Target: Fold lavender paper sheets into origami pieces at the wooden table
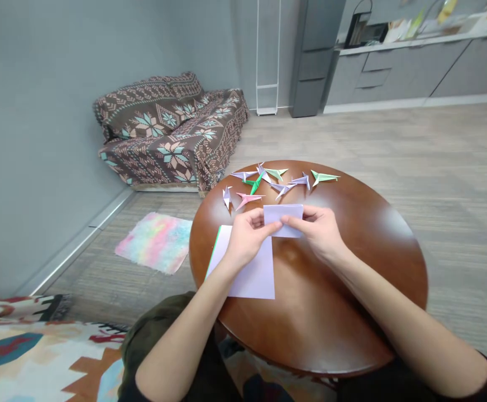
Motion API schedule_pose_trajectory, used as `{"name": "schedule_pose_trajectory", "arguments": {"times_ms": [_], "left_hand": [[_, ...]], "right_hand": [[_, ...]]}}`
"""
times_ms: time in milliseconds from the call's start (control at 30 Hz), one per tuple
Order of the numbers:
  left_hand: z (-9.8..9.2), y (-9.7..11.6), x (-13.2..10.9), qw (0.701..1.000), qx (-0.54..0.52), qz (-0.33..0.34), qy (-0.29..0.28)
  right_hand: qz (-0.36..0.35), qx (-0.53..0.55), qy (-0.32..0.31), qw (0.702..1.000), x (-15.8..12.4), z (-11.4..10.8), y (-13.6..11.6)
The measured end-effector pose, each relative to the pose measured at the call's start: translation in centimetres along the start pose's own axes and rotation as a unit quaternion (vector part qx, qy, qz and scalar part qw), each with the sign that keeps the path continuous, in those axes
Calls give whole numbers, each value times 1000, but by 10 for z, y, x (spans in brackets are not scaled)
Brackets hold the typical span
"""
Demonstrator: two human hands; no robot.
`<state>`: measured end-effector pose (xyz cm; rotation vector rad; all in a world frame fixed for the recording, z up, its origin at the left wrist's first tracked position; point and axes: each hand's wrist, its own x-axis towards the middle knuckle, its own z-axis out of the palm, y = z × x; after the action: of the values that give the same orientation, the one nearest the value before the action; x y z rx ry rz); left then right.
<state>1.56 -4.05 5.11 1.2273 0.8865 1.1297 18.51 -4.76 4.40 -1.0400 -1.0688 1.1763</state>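
hands [247, 237] [316, 231] pinching lilac paper [283, 220], round wooden table [310, 335]

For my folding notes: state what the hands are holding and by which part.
The left hand and right hand pinch a small lilac paper by its near edge.

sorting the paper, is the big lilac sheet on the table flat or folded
Flat: the sheet lies spread on the wooden table, no raised folds.
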Motion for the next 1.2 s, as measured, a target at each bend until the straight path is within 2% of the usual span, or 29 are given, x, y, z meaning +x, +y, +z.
{"name": "schedule_pose_trajectory", "arguments": {"times_ms": [167,300,433,500,633,767,900,1067,1200], "left_hand": [[-6,-2,1,1000,3,-24,-10],[-7,-6,1,999,1,-34,-6],[-13,-11,1,999,9,-42,10],[-16,-13,1,999,4,-37,13],[-14,-12,1,1000,4,-24,9],[-9,-9,0,1000,-1,-14,6],[-10,-9,1,1000,-1,-5,13],[-15,-9,5,998,-3,-3,55],[-13,-1,3,998,34,-26,43]], "right_hand": [[-14,27,53,998,5,-3,7],[-28,54,73,996,10,-7,5],[-66,114,141,981,19,-17,-1],[-87,101,154,979,21,-19,-1],[-79,-20,20,996,13,-12,2],[-21,-32,-86,996,5,-3,5],[-17,-47,-97,994,4,-4,6],[-38,-108,-111,987,4,-7,6],[-39,-113,-122,985,1,-6,6]]}}
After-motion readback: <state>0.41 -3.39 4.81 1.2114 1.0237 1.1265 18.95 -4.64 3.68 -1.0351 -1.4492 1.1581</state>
